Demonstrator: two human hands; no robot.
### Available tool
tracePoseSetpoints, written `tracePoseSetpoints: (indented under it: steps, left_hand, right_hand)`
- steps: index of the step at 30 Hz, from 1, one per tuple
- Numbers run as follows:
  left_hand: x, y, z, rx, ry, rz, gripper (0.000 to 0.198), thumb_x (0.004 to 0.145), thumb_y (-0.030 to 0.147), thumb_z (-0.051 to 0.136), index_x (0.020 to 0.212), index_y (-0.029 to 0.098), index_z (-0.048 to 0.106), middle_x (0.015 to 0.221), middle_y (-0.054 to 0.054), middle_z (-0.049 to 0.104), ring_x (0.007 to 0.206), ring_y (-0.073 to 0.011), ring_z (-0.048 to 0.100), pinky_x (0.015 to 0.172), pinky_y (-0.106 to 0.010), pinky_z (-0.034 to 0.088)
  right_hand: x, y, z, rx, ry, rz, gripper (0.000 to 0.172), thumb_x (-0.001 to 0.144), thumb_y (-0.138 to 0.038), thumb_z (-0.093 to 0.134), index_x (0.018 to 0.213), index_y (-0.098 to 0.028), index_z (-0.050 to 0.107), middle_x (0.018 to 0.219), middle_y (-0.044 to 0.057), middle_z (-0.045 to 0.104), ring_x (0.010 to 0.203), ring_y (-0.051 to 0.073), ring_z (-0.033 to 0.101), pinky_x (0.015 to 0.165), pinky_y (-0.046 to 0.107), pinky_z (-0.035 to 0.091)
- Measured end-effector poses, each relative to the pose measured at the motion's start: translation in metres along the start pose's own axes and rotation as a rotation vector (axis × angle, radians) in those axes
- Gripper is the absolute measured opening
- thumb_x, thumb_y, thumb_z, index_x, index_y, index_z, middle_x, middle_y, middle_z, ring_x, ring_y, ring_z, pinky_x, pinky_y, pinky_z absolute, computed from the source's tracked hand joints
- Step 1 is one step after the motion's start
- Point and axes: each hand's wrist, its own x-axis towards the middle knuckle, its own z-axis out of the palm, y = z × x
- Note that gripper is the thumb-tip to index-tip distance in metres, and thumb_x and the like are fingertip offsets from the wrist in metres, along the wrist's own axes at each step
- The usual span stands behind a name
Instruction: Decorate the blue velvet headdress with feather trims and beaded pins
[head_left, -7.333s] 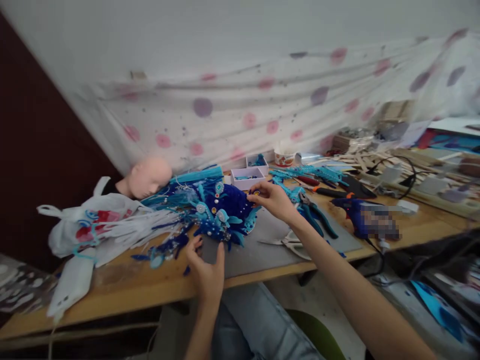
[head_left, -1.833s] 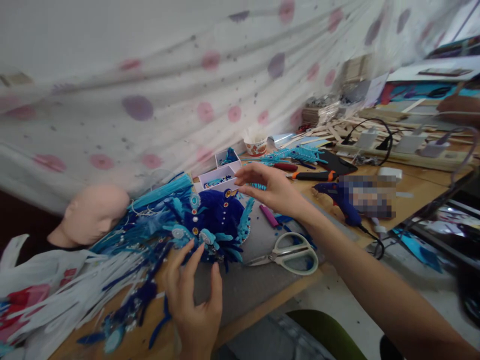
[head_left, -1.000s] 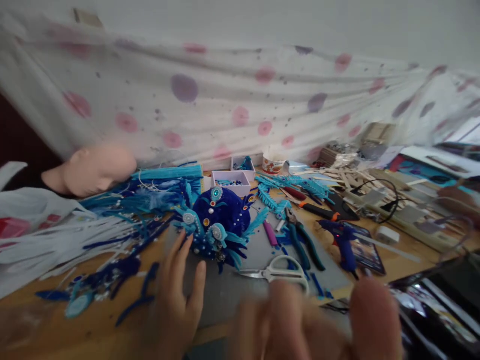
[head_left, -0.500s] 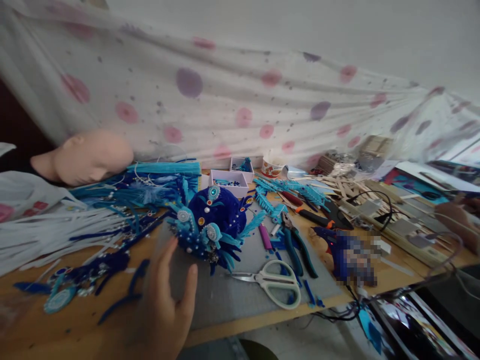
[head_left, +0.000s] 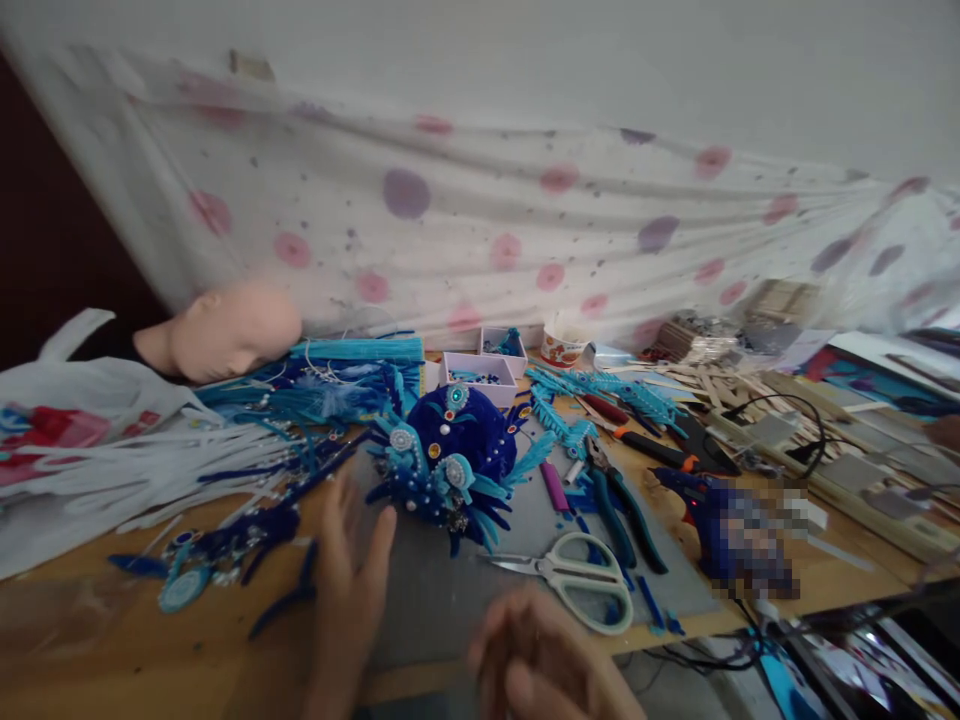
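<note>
Blue beaded piece (head_left: 480, 450) sits on grey mat (head_left: 424, 610). Gems (head_left: 457, 397), pearls (head_left: 445, 430) and leafy sprigs (head_left: 531, 462) already on it, so looks well along. Loose bits (head_left: 480, 377) lie unused in the white box (head_left: 491, 393) behind; can't tell how much is left. My left hand (head_left: 349, 585): thumb spread wide, nothing held, just beside the piece. My right hand (head_left: 551, 655): blurred, fingers curled near scissors (head_left: 551, 568); can't tell if holding anything.

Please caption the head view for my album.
Bare left hand beside a fuzzy blue beaded ornament; right hand near pale-handled metal scissors.
</note>
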Motion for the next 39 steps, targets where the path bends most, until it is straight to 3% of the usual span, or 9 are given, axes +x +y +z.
tracePoseSetpoints:
  steps: [2,5,9,12,15,18,21,27,39]
  left_hand:
    - [0.011,-0.011,0.0,-0.178,-0.026,-0.214,0.067,0.08,0.036,0.07,0.141,0.026,0.045,0.148,-0.014,0.05,0.137,-0.0312,0.048,0.11,-0.048,0.044]
    - [0.015,-0.015,0.005,-0.368,-0.1,-0.352,0.062,0.076,0.032,0.073,0.133,0.022,0.053,0.131,-0.014,0.065,0.125,-0.0303,0.059,0.106,-0.047,0.048]
    - [-0.003,-0.006,0.013,-0.418,-0.069,-0.352,0.056,0.074,0.031,0.074,0.127,0.023,0.056,0.127,-0.012,0.066,0.113,-0.0259,0.066,0.098,-0.042,0.052]
    - [-0.019,-0.004,0.017,-0.409,-0.044,-0.323,0.047,0.072,0.033,0.076,0.113,0.021,0.057,0.124,-0.013,0.066,0.104,-0.0251,0.069,0.091,-0.041,0.055]
    - [-0.029,-0.006,0.018,-0.425,-0.072,-0.31,0.045,0.071,0.036,0.077,0.107,0.02,0.055,0.114,-0.013,0.067,0.102,-0.0258,0.069,0.09,-0.042,0.056]
    - [-0.032,-0.01,0.016,-0.438,-0.097,-0.305,0.044,0.073,0.037,0.075,0.108,0.02,0.055,0.115,-0.013,0.066,0.104,-0.0256,0.069,0.093,-0.043,0.055]
    - [-0.032,-0.012,0.014,-0.445,-0.13,-0.314,0.045,0.073,0.037,0.074,0.11,0.021,0.054,0.118,-0.013,0.065,0.103,-0.0252,0.069,0.093,-0.044,0.055]
    - [-0.031,-0.005,0.009,-0.405,-0.147,-0.33,0.048,0.071,0.039,0.073,0.111,0.021,0.055,0.12,-0.013,0.064,0.104,-0.0265,0.069,0.096,-0.047,0.054]
    - [-0.031,0.005,0.004,-0.355,-0.152,-0.367,0.056,0.062,0.042,0.079,0.108,0.02,0.054,0.123,-0.016,0.062,0.106,-0.0297,0.069,0.099,-0.051,0.052]
  right_hand:
    - [0.01,0.003,-0.002,-0.014,0.304,0.004,0.035,0.084,-0.053,0.065,0.113,-0.033,0.06,0.102,0.006,0.068,0.086,0.023,0.067,0.068,0.033,0.055]
    - [0.019,-0.003,-0.004,-0.131,0.709,-0.03,0.031,0.081,-0.051,0.07,0.101,-0.028,0.062,0.096,0.007,0.066,0.088,0.023,0.065,0.075,0.034,0.056]
    - [0.034,-0.042,-0.026,-0.436,0.796,-0.191,0.026,0.084,-0.046,0.068,0.102,-0.027,0.062,0.1,0.007,0.065,0.09,0.023,0.063,0.081,0.037,0.053]
    - [0.061,-0.073,-0.055,-0.626,0.758,-0.338,0.031,0.087,-0.046,0.063,0.112,-0.027,0.061,0.118,0.01,0.063,0.11,0.028,0.059,0.092,0.043,0.049]
    - [0.091,-0.093,-0.083,-0.63,0.568,-0.332,0.047,0.087,-0.049,0.063,0.128,-0.028,0.053,0.138,0.011,0.057,0.129,0.029,0.051,0.102,0.047,0.045]
    - [0.109,-0.102,-0.101,-0.498,0.298,-0.241,0.059,0.082,-0.051,0.069,0.134,-0.029,0.05,0.13,0.01,0.064,0.126,0.026,0.056,0.103,0.045,0.045]
    - [0.116,-0.105,-0.108,-0.485,0.178,-0.184,0.061,0.075,-0.048,0.076,0.128,-0.026,0.056,0.112,0.007,0.071,0.109,0.024,0.065,0.093,0.041,0.051]
    - [0.119,-0.109,-0.113,-0.656,0.148,-0.175,0.032,0.07,-0.045,0.081,0.088,-0.021,0.069,0.095,0.005,0.071,0.09,0.022,0.064,0.084,0.038,0.051]
    - [0.111,-0.093,-0.129,-0.716,0.198,-0.188,0.031,0.069,-0.048,0.08,0.078,-0.02,0.068,0.085,0.002,0.069,0.085,0.021,0.061,0.086,0.037,0.047]
